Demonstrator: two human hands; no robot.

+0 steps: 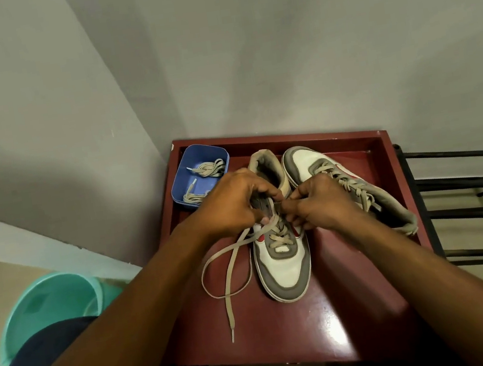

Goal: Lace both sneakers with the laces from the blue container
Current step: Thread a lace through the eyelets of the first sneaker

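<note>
We begin with the red table (287,332), standing in the wall corner; its raised rim gathers everything for the job within reach. A black rack (473,211) stands to its right and a green bucket (48,305) sits on the floor to its left, neither part of the work.

Two sneakers lie side by side on the table, pointing opposite ways. The far sneaker (309,160), toe to the wall, is laced along its whole row, so we judge it done. The near sneaker (284,270) points its toe at the person, which puts the eyelets face up under both hands. Only its lower eyelets show crossings, so we judge this shoe about half laced.

The blue container (198,154) sits at the table's back left corner, just beside the near sneaker's heel, with spare laces (210,168) bunched inside.

The left hand (228,206) grips the near sneaker at its eyelet edge, fingers curled and thumb laid on the lace (228,294); we think this steadies the shoe and holds tension. The right hand (321,202) pinches its fingertips close together at the opposite eyelet row, apparently on the lace's other end, though we cannot see that end.

The free end trails in a loop to the shoe's left, its tip (233,337) resting on the table, clear of the hands.
</note>
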